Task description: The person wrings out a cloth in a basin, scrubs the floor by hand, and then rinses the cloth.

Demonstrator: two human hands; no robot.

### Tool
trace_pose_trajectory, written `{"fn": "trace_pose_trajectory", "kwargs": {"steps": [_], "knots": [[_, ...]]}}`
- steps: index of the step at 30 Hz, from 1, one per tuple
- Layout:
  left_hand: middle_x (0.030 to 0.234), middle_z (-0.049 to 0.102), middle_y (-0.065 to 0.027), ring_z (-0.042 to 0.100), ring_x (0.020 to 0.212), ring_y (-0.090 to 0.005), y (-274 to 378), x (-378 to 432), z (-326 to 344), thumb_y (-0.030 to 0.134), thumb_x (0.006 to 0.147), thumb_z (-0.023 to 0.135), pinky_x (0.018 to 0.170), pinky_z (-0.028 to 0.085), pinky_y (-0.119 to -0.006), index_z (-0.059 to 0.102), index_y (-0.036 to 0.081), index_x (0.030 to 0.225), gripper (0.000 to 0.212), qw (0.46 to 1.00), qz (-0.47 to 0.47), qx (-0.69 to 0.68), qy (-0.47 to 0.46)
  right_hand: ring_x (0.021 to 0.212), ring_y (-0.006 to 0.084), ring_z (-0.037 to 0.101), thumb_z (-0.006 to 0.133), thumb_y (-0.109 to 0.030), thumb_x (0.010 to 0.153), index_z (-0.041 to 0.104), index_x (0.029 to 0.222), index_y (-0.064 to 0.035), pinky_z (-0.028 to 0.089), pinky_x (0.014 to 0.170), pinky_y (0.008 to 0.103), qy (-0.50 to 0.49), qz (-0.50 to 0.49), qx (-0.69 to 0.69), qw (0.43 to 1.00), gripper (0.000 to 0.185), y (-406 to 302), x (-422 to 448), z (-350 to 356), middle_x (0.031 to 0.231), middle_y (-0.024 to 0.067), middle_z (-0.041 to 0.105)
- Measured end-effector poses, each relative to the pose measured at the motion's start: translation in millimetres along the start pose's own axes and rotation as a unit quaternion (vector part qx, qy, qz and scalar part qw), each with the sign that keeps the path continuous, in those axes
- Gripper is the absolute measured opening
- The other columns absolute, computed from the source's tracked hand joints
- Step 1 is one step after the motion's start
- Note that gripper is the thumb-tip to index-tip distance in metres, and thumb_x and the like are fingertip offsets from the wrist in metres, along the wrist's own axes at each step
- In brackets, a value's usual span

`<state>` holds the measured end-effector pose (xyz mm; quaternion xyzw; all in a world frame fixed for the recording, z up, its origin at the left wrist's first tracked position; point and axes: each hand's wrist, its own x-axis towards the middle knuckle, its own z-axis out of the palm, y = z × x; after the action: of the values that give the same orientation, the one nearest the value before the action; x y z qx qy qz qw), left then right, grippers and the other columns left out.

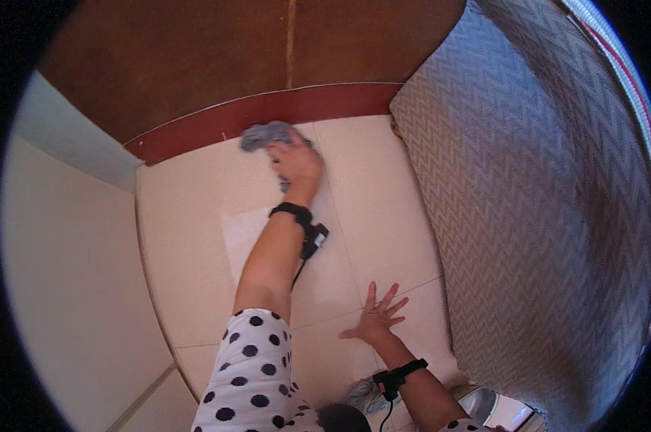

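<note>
My left hand point(298, 162) presses a crumpled grey cloth point(266, 135) onto the pale tiled floor point(190, 216), close to a dark red skirting board point(206, 127). Part of the cloth sticks out past the fingertips, and some of it is hidden beneath the palm. Nearer to me, my right hand point(378, 319) rests palm down on the tiles with its fingers spread and nothing in it. Each wrist wears a black strap with a small device and a cable.
A brown wooden panel point(206, 54) rises above the skirting. To the right hangs a grey zigzag-patterned fabric cover point(498, 216); a pale wall or cabinet side point(71, 243) bounds the left. Near my right forearm are a grey fluffy item point(364, 397) and a metal basin point(481, 404), partly hidden.
</note>
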<state>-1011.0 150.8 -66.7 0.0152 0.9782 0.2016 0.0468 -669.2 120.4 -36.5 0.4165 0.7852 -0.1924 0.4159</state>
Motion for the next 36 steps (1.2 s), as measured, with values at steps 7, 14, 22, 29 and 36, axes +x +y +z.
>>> {"fn": "trace_pose_trajectory", "kwargs": {"steps": [7,14,22,29,36], "knots": [[0.136,0.039,-0.0156,0.033,0.128,-0.0328,99.2,-28.8,37.8,0.022,0.074,0.065,0.100,0.033,-0.050,0.046,0.023,0.132,0.060,0.923,0.364,-0.020,-0.119,0.121,0.0627,-0.025,0.086,-0.056,0.039,-0.012,0.145,-0.0200,0.011,0.088,0.0793,0.000,-0.018,0.004,1.000,0.148,-5.7,2.6,-4.3,0.138,0.0322,-0.032],[0.105,0.055,-0.0067,0.050,0.109,-0.0281,40.0,-70.8,7.9,0.016,0.066,0.066,0.087,0.043,-0.049,0.062,0.017,0.101,0.035,0.725,0.640,-0.019,-0.253,0.122,0.0625,-0.024,0.085,-0.057,0.041,-0.013,0.145,-0.0213,0.010,0.089,0.0793,-0.021,0.017,0.006,1.000,0.147,6.7,3.0,-10.4,0.138,0.0324,-0.031],[0.146,0.029,-0.0118,0.033,0.129,-0.0293,86.5,-16.6,30.3,0.019,0.072,0.062,0.099,0.033,-0.054,0.041,0.024,0.134,0.066,0.941,0.337,0.014,-0.033,0.121,0.0646,-0.022,0.086,-0.053,0.044,-0.016,0.144,-0.0230,0.011,0.087,0.0804,-0.018,-0.005,0.002,1.000,0.146,-10.1,0.5,-7.9,0.138,0.0334,-0.031],[0.141,0.038,-0.0046,0.037,0.125,-0.0266,80.9,-120.9,31.1,0.014,0.073,0.059,0.096,0.032,-0.055,0.048,0.025,0.130,0.060,0.833,0.512,0.014,-0.208,0.121,0.0643,-0.022,0.086,-0.053,0.044,-0.015,0.144,-0.0222,0.012,0.087,0.0804,-0.006,0.003,0.004,1.000,0.145,-6.2,-5.9,-10.4,0.139,0.0323,-0.030],[0.134,0.047,0.0026,0.039,0.123,-0.0217,29.3,-215.3,29.6,0.009,0.071,0.056,0.089,0.036,-0.048,0.063,0.029,0.112,0.046,0.649,0.694,-0.076,-0.303,0.122,0.0647,-0.020,0.086,-0.049,0.047,-0.010,0.145,-0.0239,0.016,0.089,0.0786,0.008,-0.039,-0.003,0.999,0.140,3.0,-8.6,-12.4,0.140,0.0312,-0.030]]}}
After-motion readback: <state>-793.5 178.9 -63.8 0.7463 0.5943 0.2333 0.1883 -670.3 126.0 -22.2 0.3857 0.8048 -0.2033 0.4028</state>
